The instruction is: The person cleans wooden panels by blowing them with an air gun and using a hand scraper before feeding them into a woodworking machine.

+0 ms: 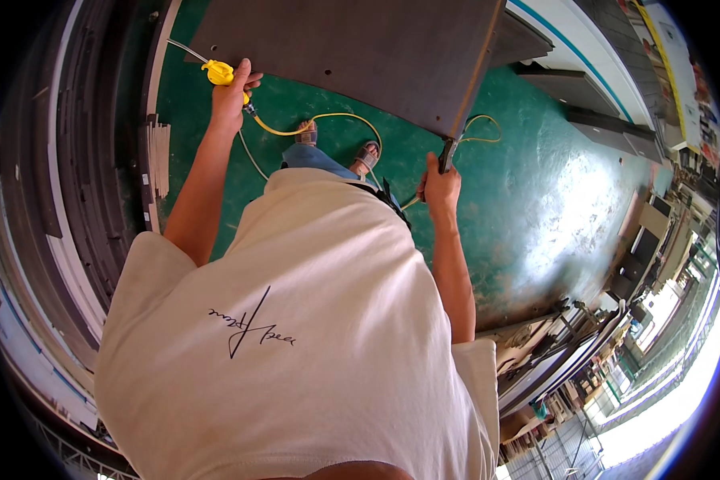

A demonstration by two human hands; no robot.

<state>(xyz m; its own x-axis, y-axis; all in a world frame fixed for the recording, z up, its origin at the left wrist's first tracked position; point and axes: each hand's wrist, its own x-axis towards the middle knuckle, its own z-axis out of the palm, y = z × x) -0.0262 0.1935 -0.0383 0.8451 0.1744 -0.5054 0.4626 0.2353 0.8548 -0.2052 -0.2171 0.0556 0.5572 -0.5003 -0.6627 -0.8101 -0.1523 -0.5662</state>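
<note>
My left hand [230, 96] is closed round a yellow air blow gun [218, 73] with a thin metal nozzle, held by the left end of a dark brown board [336, 48]. A yellow hose [340, 114] runs from below that hand in a loop over the floor. My right hand [440, 188] grips a dark, narrow hand tool [448, 152], whose far end reaches the near right corner of the board. Its exact kind is hard to make out. Small round holes show in the board's face.
My sandalled feet [366, 156] stand on the green floor [528, 152]. Stacked dark panels [96, 160] line the left, with thin light strips [159, 160] beside them. More panels [584, 88] lie at the upper right. Boards and offcuts [568, 352] lean at the lower right.
</note>
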